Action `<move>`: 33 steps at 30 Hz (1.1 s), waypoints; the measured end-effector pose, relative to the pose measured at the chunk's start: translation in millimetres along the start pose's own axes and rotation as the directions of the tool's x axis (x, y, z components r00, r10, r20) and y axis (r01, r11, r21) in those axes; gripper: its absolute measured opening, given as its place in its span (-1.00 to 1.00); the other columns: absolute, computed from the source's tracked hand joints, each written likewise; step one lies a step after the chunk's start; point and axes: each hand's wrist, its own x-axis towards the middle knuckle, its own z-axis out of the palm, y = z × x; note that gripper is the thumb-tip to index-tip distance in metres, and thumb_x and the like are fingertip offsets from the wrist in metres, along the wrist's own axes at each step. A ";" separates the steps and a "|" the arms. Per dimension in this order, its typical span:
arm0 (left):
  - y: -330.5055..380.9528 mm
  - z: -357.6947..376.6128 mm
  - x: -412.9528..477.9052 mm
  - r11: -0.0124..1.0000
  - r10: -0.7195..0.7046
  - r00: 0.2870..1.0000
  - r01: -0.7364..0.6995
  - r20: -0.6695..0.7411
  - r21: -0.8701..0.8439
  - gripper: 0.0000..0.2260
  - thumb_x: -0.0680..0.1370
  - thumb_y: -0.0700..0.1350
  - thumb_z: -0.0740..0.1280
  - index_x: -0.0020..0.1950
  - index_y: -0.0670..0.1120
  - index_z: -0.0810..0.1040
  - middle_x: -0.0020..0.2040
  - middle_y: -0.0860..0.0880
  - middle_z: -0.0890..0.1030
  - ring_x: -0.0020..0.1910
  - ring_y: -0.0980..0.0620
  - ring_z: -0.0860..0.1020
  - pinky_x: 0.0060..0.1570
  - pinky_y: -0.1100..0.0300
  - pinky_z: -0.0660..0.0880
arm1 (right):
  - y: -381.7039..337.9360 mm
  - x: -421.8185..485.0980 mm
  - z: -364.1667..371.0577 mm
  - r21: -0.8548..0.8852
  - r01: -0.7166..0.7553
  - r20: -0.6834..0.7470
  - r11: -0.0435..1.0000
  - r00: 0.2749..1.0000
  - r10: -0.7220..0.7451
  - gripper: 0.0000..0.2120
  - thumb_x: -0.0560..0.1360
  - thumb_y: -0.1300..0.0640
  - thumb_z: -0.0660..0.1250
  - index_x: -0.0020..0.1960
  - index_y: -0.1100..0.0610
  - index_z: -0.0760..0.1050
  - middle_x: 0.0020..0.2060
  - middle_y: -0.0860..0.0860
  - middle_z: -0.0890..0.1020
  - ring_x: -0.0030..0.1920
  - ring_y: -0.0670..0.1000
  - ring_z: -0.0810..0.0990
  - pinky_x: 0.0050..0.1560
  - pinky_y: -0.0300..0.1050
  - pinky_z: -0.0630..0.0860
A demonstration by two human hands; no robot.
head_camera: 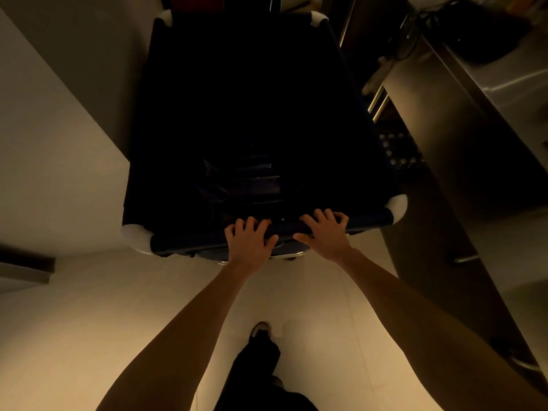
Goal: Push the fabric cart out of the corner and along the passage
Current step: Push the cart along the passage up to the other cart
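A deep fabric cart [178,244] of dark blue cloth with white corner caps fills the middle of the view, its inside almost black. Its near rim runs across in front of me. My left hand [249,240] grips that rim left of centre, fingers curled over the top. My right hand [324,232] grips the same rim just to the right, fingers also wrapped over it. Some dark folded cloth lies faintly visible inside near the rim.
A pale wall [59,137] runs close along the cart's left side. A stainless steel counter [462,120] stands tight on the right, with a dark bag [480,31] on top. Light floor tiles [118,307] stretch toward me; my shoe [261,329] shows below.
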 end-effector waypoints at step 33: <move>58.9 45.4 -206.1 0.998 0.031 0.983 -0.022 -0.180 0.053 -0.59 0.47 0.18 0.07 0.08 -0.01 0.56 -0.10 -0.08 0.60 -0.09 -0.14 0.52 0.00 -0.03 0.31 | -3.1 -209.5 33.0 0.037 0.062 -0.111 0.997 0.992 -0.058 -0.42 0.42 -0.32 -0.01 0.09 0.06 0.53 -0.07 0.15 0.58 0.02 0.21 0.50 0.10 0.21 0.29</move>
